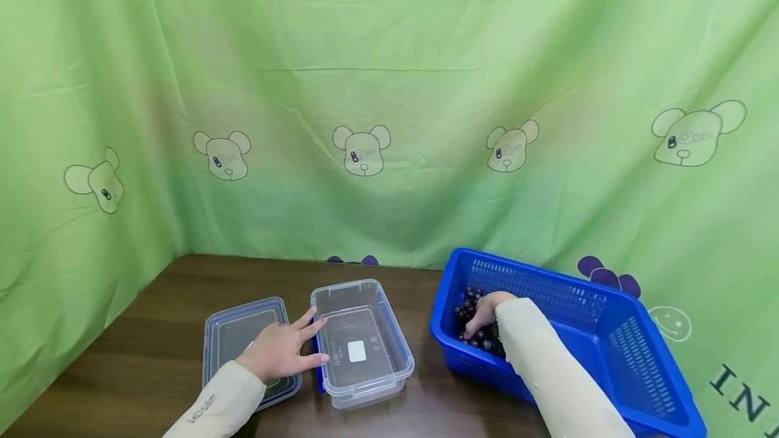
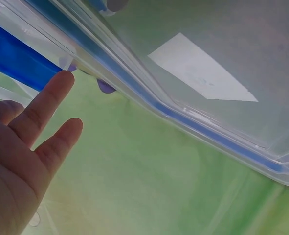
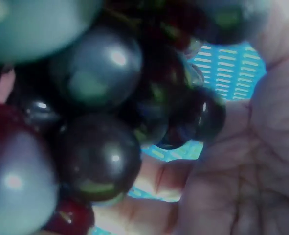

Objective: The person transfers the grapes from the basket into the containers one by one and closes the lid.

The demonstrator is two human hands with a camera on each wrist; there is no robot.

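A clear plastic food container (image 1: pixel 336 323) with a white label stands uncovered on the table, a blue clip along its left side. My left hand (image 1: pixel 282 350), fingers spread, touches its left edge. In the left wrist view, a fingertip is close to the blue clip (image 2: pixel 17 54). Beneath my left wrist lies a clear lid (image 1: pixel 234 330) with a blue seal. Inside a blue plastic basket (image 1: pixel 535 274), my right hand (image 1: pixel 485 309) grips a bunch of dark grapes (image 1: pixel 468 303). The right wrist view shows fingers curled behind the grapes (image 3: pixel 100 156); some fingertips are hidden.
The brown wooden table (image 1: pixel 201 279) runs back to a green curtain (image 1: pixel 426 215) printed with bear faces, which also hangs along the left side. The basket's raised walls surround my right hand, and its right part shows a bare blue bottom.
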